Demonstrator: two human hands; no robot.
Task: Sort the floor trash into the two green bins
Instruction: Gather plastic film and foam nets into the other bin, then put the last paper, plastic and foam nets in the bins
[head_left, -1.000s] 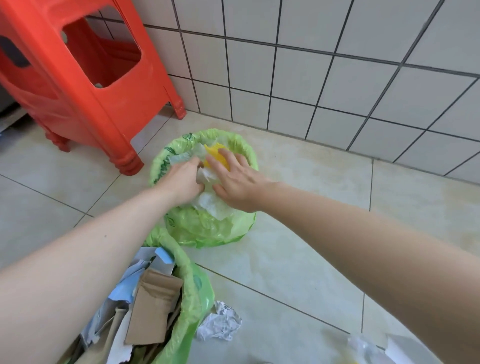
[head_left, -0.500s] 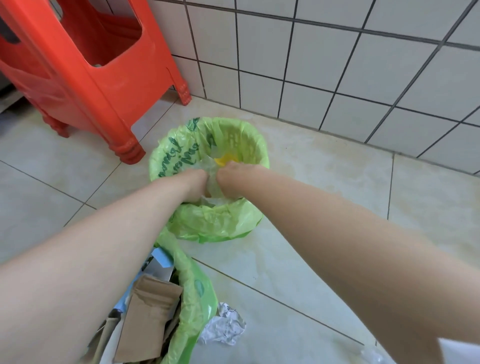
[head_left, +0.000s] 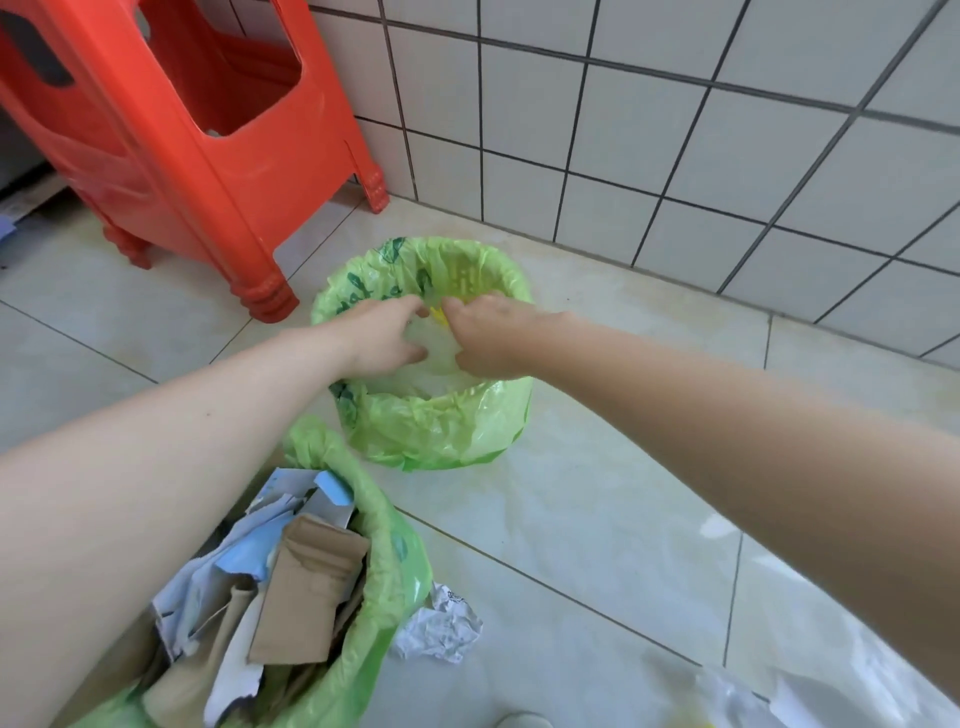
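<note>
Both hands are pressing into the far green bin (head_left: 436, 426), mid-frame by the tiled wall.

The left hand (head_left: 382, 332) and right hand (head_left: 485, 335) are lying on pale plastic trash (head_left: 439, 353); finger curl I cannot tell. The near green bin (head_left: 379, 545), lower left, is holding cardboard and paper scraps (head_left: 291, 571), a crumpled paper ball (head_left: 439, 629) just beside it. A red plastic stool (head_left: 171, 130) is standing upper left.

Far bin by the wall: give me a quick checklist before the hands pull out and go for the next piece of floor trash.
1. Both hands, left hand and right hand, over the far bin: ok.
2. White and yellow trash inside the rim: ok.
3. Hands let go of it: cannot tell.
4. Far bin upright: ok.
5. Near bin has room: not ok, paper and cardboard piled to the rim.
6. Next piece visible: ok, crumpled paper on the floor beside the near bin.
</note>
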